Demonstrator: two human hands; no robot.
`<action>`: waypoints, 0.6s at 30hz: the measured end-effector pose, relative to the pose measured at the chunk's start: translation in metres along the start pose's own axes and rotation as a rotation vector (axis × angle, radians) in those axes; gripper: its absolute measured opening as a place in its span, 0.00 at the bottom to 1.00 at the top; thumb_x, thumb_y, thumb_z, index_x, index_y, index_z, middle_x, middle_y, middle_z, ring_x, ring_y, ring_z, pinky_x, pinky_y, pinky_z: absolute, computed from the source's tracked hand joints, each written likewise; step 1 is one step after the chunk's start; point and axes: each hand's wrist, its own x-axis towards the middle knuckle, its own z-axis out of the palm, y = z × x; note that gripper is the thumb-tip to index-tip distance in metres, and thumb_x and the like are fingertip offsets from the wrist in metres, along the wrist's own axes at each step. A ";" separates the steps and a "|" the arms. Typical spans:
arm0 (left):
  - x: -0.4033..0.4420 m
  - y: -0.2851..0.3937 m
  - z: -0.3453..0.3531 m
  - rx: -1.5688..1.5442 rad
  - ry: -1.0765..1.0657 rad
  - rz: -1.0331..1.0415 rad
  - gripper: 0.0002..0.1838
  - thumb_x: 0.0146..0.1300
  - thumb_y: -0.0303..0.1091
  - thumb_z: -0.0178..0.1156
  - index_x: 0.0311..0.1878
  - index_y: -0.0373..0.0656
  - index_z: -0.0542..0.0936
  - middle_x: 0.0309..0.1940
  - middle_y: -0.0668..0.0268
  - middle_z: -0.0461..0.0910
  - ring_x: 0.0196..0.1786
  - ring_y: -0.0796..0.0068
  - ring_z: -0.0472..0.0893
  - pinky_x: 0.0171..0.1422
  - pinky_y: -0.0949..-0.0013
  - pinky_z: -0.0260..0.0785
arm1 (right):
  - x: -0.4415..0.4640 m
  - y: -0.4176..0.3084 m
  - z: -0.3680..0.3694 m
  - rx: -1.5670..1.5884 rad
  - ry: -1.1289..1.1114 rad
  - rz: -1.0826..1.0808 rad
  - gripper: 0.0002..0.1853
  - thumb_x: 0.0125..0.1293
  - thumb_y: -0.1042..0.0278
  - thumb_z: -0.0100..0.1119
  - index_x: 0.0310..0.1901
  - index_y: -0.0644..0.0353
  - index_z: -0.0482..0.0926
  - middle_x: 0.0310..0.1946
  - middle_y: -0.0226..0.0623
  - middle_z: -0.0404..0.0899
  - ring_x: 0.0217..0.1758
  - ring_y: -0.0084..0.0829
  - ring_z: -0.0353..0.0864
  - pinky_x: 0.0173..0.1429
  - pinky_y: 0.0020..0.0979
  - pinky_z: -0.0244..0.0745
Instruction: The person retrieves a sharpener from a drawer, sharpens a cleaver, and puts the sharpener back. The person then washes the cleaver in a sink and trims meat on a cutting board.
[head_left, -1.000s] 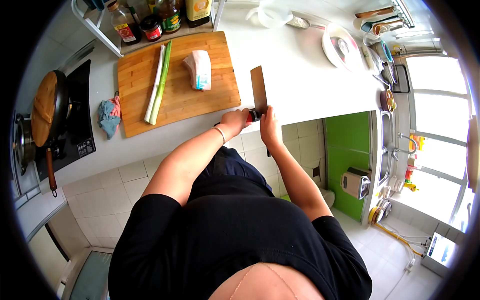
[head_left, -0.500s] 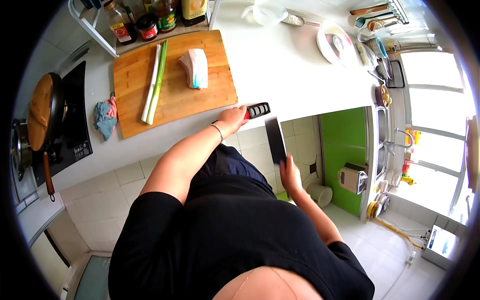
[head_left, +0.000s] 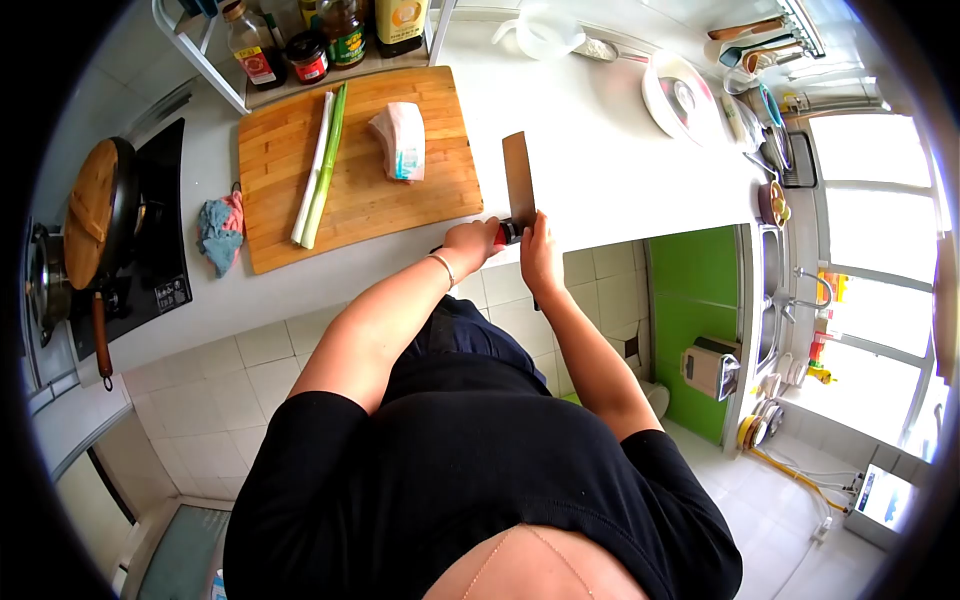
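Observation:
At the counter's front edge, my left hand (head_left: 470, 245) is closed around a red and black knife sharpener (head_left: 507, 233). My right hand (head_left: 542, 258) grips a cleaver (head_left: 519, 175), whose broad blade points away from me over the counter and crosses the sharpener. The handle is mostly hidden by my fingers. Left of the blade lies a wooden cutting board (head_left: 270, 170). It carries a white leek stalk (head_left: 313, 175), a green stalk (head_left: 328, 170) beside it, and a pale block of meat (head_left: 402, 142) with a bluish mark.
A rack with bottles and jars (head_left: 345, 40) stands behind the board. To the left are a cloth (head_left: 220, 235) and a lidded pan (head_left: 95, 210) on the stove. A white basin (head_left: 678, 95) and clear jug (head_left: 545, 35) sit at the back right. The sink (head_left: 768, 290) is far right.
The cleaver has swung up from below the counter edge onto the sharpener, its blade now over the counter. My right hand has moved up and left, close to my left hand.

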 end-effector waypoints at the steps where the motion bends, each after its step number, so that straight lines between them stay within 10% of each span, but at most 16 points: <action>1: -0.001 0.000 0.003 -0.003 -0.005 -0.001 0.19 0.61 0.48 0.57 0.41 0.40 0.70 0.33 0.55 0.80 0.39 0.54 0.81 0.40 0.56 0.72 | -0.001 0.001 0.000 -0.001 -0.004 0.004 0.17 0.67 0.71 0.44 0.55 0.65 0.61 0.42 0.61 0.74 0.40 0.59 0.76 0.42 0.50 0.73; 13: 0.007 -0.008 0.009 -0.007 -0.010 0.038 0.21 0.60 0.48 0.58 0.43 0.38 0.69 0.32 0.52 0.80 0.36 0.53 0.81 0.38 0.53 0.72 | -0.162 0.050 -0.105 -0.203 -0.545 0.178 0.13 0.65 0.71 0.43 0.51 0.62 0.64 0.36 0.57 0.76 0.36 0.58 0.77 0.38 0.54 0.72; 18: 0.006 -0.007 0.017 0.019 -0.026 0.041 0.24 0.61 0.52 0.56 0.46 0.38 0.68 0.32 0.52 0.79 0.36 0.54 0.81 0.38 0.55 0.72 | -0.094 0.018 -0.077 0.015 -0.125 0.048 0.15 0.64 0.72 0.50 0.51 0.63 0.63 0.33 0.60 0.75 0.35 0.62 0.74 0.36 0.53 0.70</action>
